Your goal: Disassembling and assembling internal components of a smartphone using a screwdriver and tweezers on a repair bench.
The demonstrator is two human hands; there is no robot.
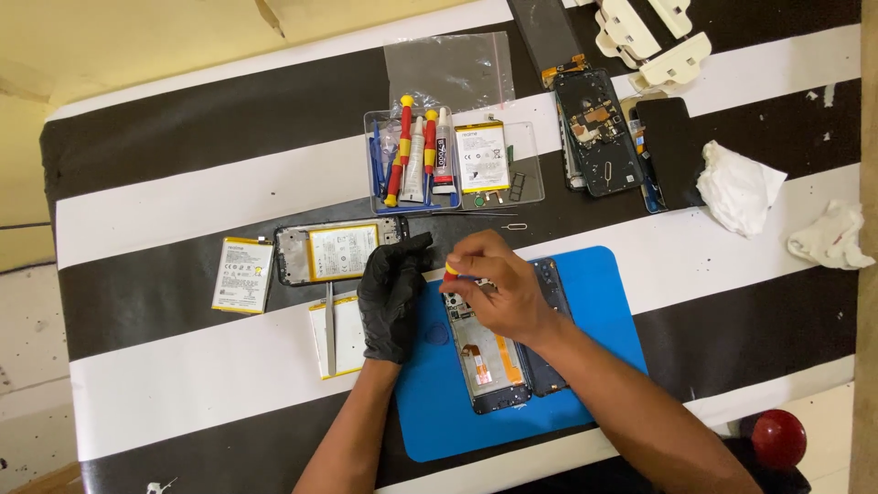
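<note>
My left hand (393,293), in a black glove, rests on the left edge of a blue work mat (604,293), fingers loosely spread, beside an opened phone (485,361). My bare right hand (498,288) is closed around a small screwdriver with a red and yellow handle (451,269), its tip down over the top end of the opened phone. The phone lies lengthwise on the mat with its inner board and an orange ribbon showing. A dark back cover (549,274) lies right beside it, partly under my right hand.
A clear tray (526,174) holds screwdrivers, glue tubes and a battery. Another opened phone frame with a battery (334,252) lies left of the mat, with loose batteries (242,274) nearby. Disassembled phones (599,133), crumpled tissues (736,187) and a red ball (777,437) sit to the right.
</note>
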